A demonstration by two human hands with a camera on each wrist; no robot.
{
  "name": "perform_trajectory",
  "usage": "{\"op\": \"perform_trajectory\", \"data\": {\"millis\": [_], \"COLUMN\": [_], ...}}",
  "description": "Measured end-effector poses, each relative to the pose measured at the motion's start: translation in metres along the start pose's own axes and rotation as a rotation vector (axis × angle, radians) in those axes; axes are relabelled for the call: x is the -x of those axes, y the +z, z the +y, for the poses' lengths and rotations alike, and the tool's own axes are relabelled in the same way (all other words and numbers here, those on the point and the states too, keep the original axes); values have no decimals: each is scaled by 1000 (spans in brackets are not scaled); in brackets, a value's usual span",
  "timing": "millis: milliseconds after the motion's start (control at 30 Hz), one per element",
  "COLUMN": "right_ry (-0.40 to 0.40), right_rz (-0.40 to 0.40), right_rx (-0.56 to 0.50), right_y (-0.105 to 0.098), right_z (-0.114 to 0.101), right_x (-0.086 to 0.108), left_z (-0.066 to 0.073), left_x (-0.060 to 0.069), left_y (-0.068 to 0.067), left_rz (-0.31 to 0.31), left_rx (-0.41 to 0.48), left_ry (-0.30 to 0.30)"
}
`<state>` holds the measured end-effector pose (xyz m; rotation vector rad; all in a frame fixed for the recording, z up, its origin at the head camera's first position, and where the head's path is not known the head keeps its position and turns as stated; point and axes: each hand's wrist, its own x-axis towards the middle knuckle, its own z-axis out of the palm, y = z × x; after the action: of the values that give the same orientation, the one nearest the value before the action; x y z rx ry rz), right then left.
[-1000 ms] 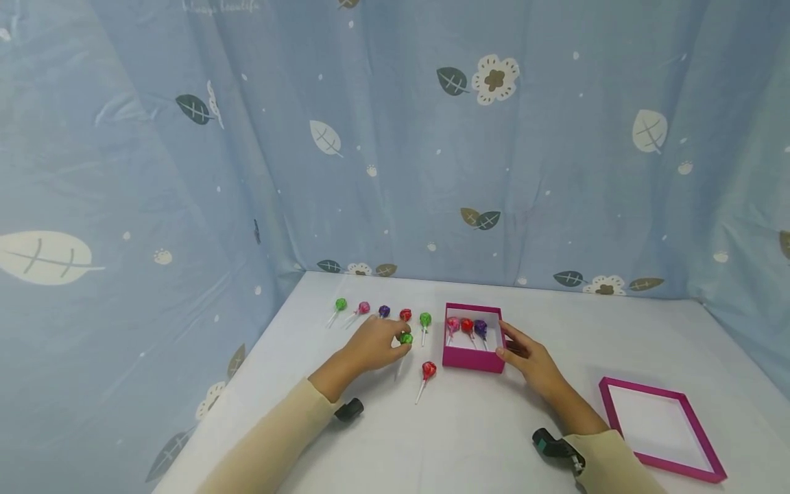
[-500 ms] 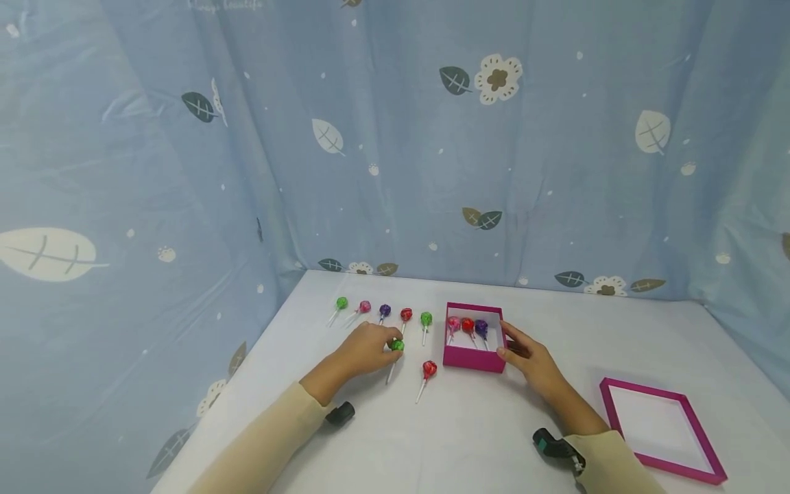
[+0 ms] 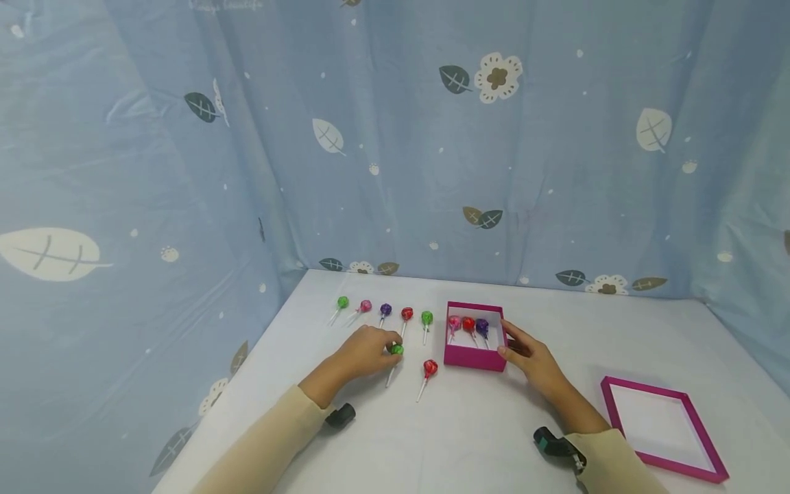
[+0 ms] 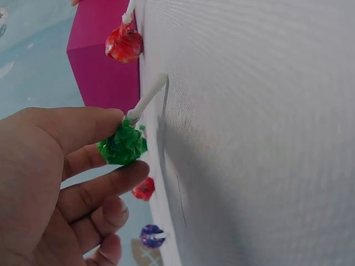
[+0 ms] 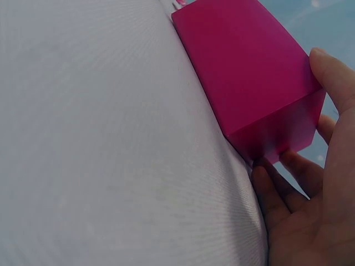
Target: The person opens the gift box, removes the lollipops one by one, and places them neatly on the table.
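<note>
My left hand (image 3: 365,351) pinches a green lollipop (image 4: 123,145) by its wrapped head, between thumb and fingers. The stick slants down, its end at or close to the white tabletop. Beyond the knuckles, a row of lollipops lies on the table: green (image 3: 342,302), pink (image 3: 365,307), purple (image 3: 385,310), red (image 3: 407,314) and green (image 3: 427,318). Another red lollipop (image 3: 430,368) lies nearer, right of this hand. At its right side, a magenta box (image 5: 249,66) is held by my right hand (image 3: 532,358), thumb at the near corner. Inside are pink (image 3: 455,322), red (image 3: 469,324) and purple (image 3: 483,326) lollipops.
A magenta-edged box lid (image 3: 663,427) lies inner side up at the table's right. Behind the white table (image 3: 481,439) hangs a blue patterned curtain (image 3: 395,151), which also covers the left side. A black wrist camera (image 3: 552,442) sits under the right forearm.
My left hand has drawn back a little to the left and toward me with the green lollipop, uncovering the purple and red ones behind. The right hand stays at the box.
</note>
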<state>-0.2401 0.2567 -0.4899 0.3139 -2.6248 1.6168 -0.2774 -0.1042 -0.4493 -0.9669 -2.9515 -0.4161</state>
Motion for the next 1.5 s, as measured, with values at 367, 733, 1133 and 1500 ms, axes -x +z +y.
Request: {"op": "perform_trajectory", "data": {"millis": [367, 733, 1133, 1500], "right_ry": [4, 9, 16, 12], "right_rz": [0, 0, 2, -5], "right_rx": [-17, -25, -8, -37], "right_y": [0, 1, 0, 1], "right_z": [7, 7, 4, 5], "right_x": [-3, -2, -4, -2], "left_z": [-2, -3, 7, 27], "left_x": [1, 1, -23, -65], "left_y": [3, 4, -22, -19], "left_rz": [3, -14, -93, -46], "left_rx": [10, 13, -25, 40], "left_ry": [11, 18, -15, 70]}}
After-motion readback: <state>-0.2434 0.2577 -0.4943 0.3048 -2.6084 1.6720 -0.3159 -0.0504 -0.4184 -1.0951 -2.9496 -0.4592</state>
